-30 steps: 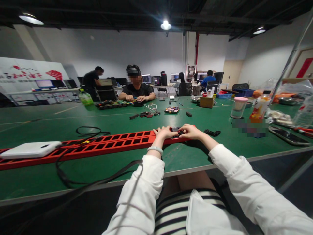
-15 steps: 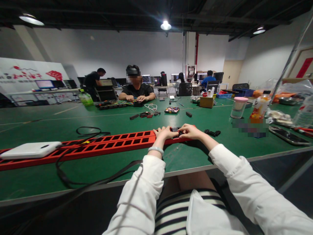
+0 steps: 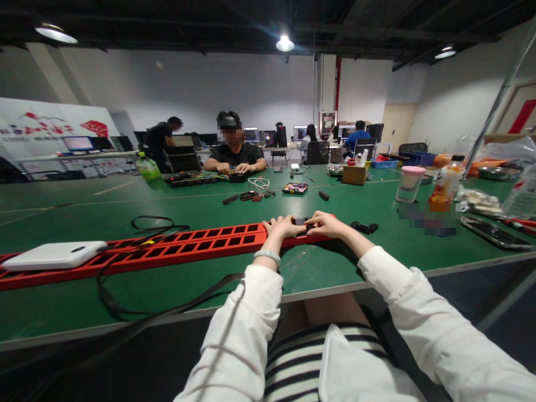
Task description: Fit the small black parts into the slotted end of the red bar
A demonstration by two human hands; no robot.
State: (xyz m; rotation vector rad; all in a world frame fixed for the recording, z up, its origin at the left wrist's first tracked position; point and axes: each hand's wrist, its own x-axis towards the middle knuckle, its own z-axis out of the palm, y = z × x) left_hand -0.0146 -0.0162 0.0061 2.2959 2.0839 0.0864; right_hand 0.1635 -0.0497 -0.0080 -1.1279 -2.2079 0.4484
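Note:
A long red frame [image 3: 234, 243] with rows of square openings lies across the green table, its right end under both hands. My left hand [image 3: 280, 228] grips the frame from above, its thumb reaching toward a dark block [image 3: 300, 221] seated in it. Close beside it, my right hand [image 3: 329, 225] is closed with the fingertips pinched on a small black piece [image 3: 310, 226] at the frame. The fingers hide most of that piece, and its kind cannot be made out. Just right of my right hand lie several loose black pieces [image 3: 365, 228].
A white power bank [image 3: 56, 255] and black cable [image 3: 104, 290] rest on the frame's left part. Beyond lie dark blocks [image 3: 250, 196] and a small tray [image 3: 295, 188]. A pink-lidded jar [image 3: 409, 184], bottle [image 3: 444, 184] and phone [image 3: 496, 231] stand right. A person [image 3: 234, 153] works opposite.
Both hands stay at the same spot on the red frame. Only a slight shift of the right fingers over the black piece shows.

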